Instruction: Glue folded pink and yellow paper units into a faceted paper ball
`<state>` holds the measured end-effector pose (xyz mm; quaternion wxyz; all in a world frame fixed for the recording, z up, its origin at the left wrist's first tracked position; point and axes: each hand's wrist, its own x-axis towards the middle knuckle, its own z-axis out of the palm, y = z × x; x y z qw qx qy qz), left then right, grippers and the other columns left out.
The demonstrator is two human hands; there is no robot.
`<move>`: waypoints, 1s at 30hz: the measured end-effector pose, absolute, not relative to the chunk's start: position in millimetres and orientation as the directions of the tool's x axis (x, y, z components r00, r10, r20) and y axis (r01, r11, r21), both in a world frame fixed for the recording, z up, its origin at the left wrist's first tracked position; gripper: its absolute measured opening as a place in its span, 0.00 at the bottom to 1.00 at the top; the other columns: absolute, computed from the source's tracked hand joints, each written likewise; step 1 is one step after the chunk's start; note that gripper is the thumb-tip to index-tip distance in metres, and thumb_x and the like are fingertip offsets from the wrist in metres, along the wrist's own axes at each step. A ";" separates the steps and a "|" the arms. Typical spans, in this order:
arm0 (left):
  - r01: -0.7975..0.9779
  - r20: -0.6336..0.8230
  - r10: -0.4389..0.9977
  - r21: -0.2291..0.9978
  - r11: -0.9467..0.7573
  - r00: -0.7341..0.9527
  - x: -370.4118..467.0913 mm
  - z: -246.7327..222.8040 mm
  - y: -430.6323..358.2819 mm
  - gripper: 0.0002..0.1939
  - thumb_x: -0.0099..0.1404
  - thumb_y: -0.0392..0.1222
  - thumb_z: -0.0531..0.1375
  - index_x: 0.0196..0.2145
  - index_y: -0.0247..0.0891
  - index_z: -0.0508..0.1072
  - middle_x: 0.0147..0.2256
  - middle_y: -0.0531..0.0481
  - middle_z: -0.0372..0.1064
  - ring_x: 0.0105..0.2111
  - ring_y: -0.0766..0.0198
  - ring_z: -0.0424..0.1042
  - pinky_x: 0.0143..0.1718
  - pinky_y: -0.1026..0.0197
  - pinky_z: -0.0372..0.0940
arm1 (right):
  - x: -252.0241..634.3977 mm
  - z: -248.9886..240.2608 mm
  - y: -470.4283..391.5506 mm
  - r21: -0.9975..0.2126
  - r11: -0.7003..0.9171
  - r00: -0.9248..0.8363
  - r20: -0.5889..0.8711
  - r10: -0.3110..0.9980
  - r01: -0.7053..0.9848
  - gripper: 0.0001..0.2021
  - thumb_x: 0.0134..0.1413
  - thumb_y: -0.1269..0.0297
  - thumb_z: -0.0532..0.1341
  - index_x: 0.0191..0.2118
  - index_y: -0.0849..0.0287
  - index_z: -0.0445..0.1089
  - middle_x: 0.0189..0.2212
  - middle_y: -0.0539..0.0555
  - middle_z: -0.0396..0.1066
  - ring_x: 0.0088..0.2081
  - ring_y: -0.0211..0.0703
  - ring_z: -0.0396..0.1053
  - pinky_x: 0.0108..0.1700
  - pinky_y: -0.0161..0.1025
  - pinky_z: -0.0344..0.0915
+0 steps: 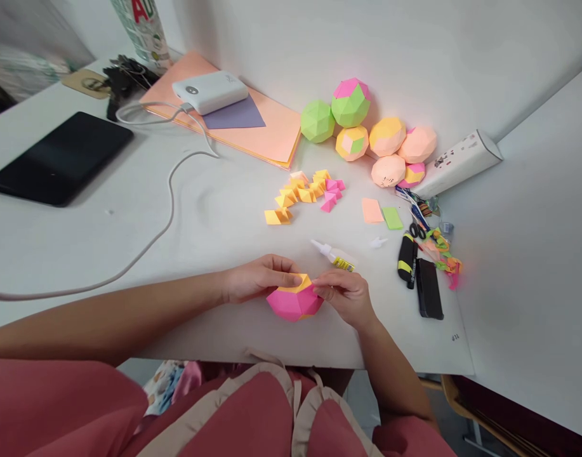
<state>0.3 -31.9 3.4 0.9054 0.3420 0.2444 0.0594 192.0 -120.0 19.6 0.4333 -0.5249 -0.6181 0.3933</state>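
Note:
A pink and yellow faceted paper ball (294, 304) is held between both hands just above the front part of the table. My left hand (257, 278) grips its upper left side, thumb on the yellow top. On the right edge, my right hand (345, 295) pinches with thumb and forefinger; the exact spot they hold is partly hidden. Just beyond the hands lies a small glue bottle (336, 255) with a pointed white nozzle, and its white cap (378, 242) is to the right. Farther back are several folded yellow paper pieces (300, 190) and a few pink pieces (333, 193).
Finished paper balls (350, 103) cluster against the wall. Orange paper sheets (271, 136) carry a white power bank (209, 92) with a cable. A black tablet (57, 158) lies left. At right are a cutter (405, 257), a phone (428, 289), scissors (417, 230) and a white box (457, 165).

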 end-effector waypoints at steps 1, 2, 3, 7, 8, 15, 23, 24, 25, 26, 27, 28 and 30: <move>0.057 -0.398 0.276 0.651 0.757 0.875 0.3 3.2 -31.8 0.09 0.52 0.42 0.67 0.27 0.33 0.75 0.26 0.51 0.72 0.25 0.69 0.68 0.28 0.66 0.62 | 192.2 19.4 -119.9 -0.943 0.138 -0.076 0.121 0.990 0.302 0.06 0.49 0.68 0.64 0.34 0.51 0.77 0.27 0.51 0.75 0.28 0.39 0.70 0.31 0.38 0.67; 0.056 -0.398 0.279 0.653 0.755 0.874 0.4 3.1 -31.7 0.09 0.52 0.42 0.67 0.27 0.33 0.75 0.26 0.51 0.72 0.25 0.69 0.68 0.28 0.66 0.62 | 192.4 19.2 -119.9 -0.945 0.140 -0.079 0.122 0.989 0.295 0.07 0.49 0.68 0.64 0.35 0.51 0.77 0.27 0.51 0.75 0.28 0.38 0.70 0.31 0.38 0.67; 0.056 -0.399 0.282 0.655 0.754 0.873 0.5 3.1 -31.6 0.09 0.52 0.42 0.67 0.27 0.33 0.75 0.26 0.51 0.72 0.25 0.69 0.68 0.28 0.66 0.62 | 192.5 19.0 -119.9 -0.947 0.144 -0.082 0.126 0.989 0.287 0.07 0.49 0.69 0.64 0.35 0.50 0.76 0.27 0.50 0.75 0.29 0.38 0.70 0.31 0.38 0.67; 0.064 -0.412 0.284 0.653 0.755 0.866 0.5 2.6 -31.9 0.09 0.52 0.42 0.67 0.26 0.33 0.75 0.26 0.51 0.72 0.25 0.68 0.67 0.28 0.65 0.61 | 192.6 19.4 -119.9 -0.952 0.167 -0.098 0.146 0.984 0.257 0.10 0.49 0.73 0.64 0.36 0.49 0.76 0.27 0.50 0.74 0.29 0.37 0.70 0.31 0.37 0.66; 0.065 -0.412 0.282 0.653 0.755 0.866 0.4 2.4 -32.1 0.09 0.52 0.42 0.67 0.26 0.33 0.75 0.26 0.51 0.72 0.25 0.68 0.67 0.28 0.65 0.61 | 192.5 19.7 -119.8 -0.952 0.170 -0.102 0.149 0.984 0.253 0.11 0.49 0.73 0.63 0.36 0.49 0.76 0.27 0.49 0.74 0.29 0.37 0.70 0.31 0.37 0.66; 0.080 -0.412 0.280 0.671 0.737 0.867 1.0 3.4 -32.1 0.10 0.52 0.44 0.66 0.27 0.33 0.74 0.25 0.52 0.70 0.24 0.69 0.66 0.28 0.66 0.60 | 191.1 21.1 -118.6 -0.952 0.164 -0.092 0.145 0.985 0.257 0.09 0.49 0.72 0.63 0.35 0.50 0.76 0.27 0.50 0.74 0.29 0.37 0.69 0.31 0.37 0.66; 0.127 -0.379 0.249 0.736 0.665 0.892 -0.3 1.3 -31.6 0.10 0.54 0.44 0.65 0.28 0.33 0.74 0.26 0.53 0.69 0.26 0.68 0.65 0.30 0.65 0.60 | 185.7 12.7 -122.6 -0.981 -0.107 0.065 -0.097 0.993 0.164 0.10 0.45 0.64 0.67 0.37 0.54 0.75 0.26 0.49 0.71 0.27 0.35 0.68 0.30 0.33 0.67; 0.132 -0.377 0.247 0.743 0.656 0.893 -0.6 0.1 -31.5 0.10 0.54 0.44 0.64 0.28 0.33 0.74 0.26 0.53 0.69 0.27 0.68 0.65 0.31 0.65 0.60 | 184.6 12.7 -122.5 -0.982 -0.118 0.070 -0.108 0.992 0.150 0.09 0.44 0.64 0.67 0.36 0.54 0.75 0.25 0.49 0.71 0.27 0.35 0.68 0.30 0.33 0.67; 0.135 -0.373 0.245 0.749 0.648 0.895 -0.7 -1.0 -31.4 0.10 0.55 0.44 0.64 0.29 0.33 0.74 0.26 0.52 0.69 0.27 0.68 0.65 0.31 0.65 0.60 | 183.4 12.9 -122.2 -0.982 -0.126 0.075 -0.116 0.990 0.142 0.09 0.44 0.64 0.67 0.35 0.54 0.75 0.25 0.49 0.71 0.27 0.34 0.68 0.29 0.33 0.67; 0.135 -0.369 0.246 0.755 0.641 0.897 -0.8 -1.9 -31.3 0.10 0.55 0.44 0.64 0.29 0.33 0.73 0.26 0.52 0.69 0.27 0.68 0.65 0.32 0.64 0.60 | 182.2 13.3 -121.7 -0.981 -0.133 0.080 -0.123 0.989 0.138 0.09 0.44 0.64 0.67 0.35 0.55 0.75 0.25 0.49 0.71 0.27 0.35 0.68 0.29 0.33 0.67; 0.134 -0.363 0.245 0.760 0.635 0.899 -0.8 -2.5 -31.3 0.10 0.55 0.44 0.64 0.29 0.33 0.73 0.26 0.52 0.69 0.27 0.68 0.65 0.32 0.64 0.60 | 181.0 13.8 -121.2 -0.981 -0.140 0.087 -0.129 0.988 0.136 0.09 0.43 0.63 0.67 0.34 0.55 0.74 0.25 0.49 0.71 0.27 0.35 0.68 0.29 0.33 0.67; 0.132 -0.357 0.244 0.765 0.630 0.902 -0.7 -2.7 -31.3 0.10 0.55 0.44 0.63 0.28 0.33 0.73 0.27 0.52 0.68 0.27 0.67 0.65 0.32 0.64 0.60 | 179.8 14.4 -120.8 -0.980 -0.148 0.097 -0.135 0.986 0.136 0.09 0.43 0.63 0.67 0.34 0.55 0.74 0.24 0.49 0.71 0.27 0.35 0.68 0.29 0.33 0.67; 0.131 -0.346 0.238 0.772 0.622 0.908 -0.5 -1.5 -31.3 0.10 0.56 0.44 0.63 0.28 0.33 0.73 0.27 0.52 0.68 0.28 0.67 0.65 0.33 0.64 0.60 | 177.5 15.2 -120.4 -0.978 -0.162 0.117 -0.146 0.982 0.133 0.08 0.42 0.63 0.67 0.33 0.56 0.74 0.25 0.49 0.71 0.27 0.35 0.68 0.29 0.33 0.67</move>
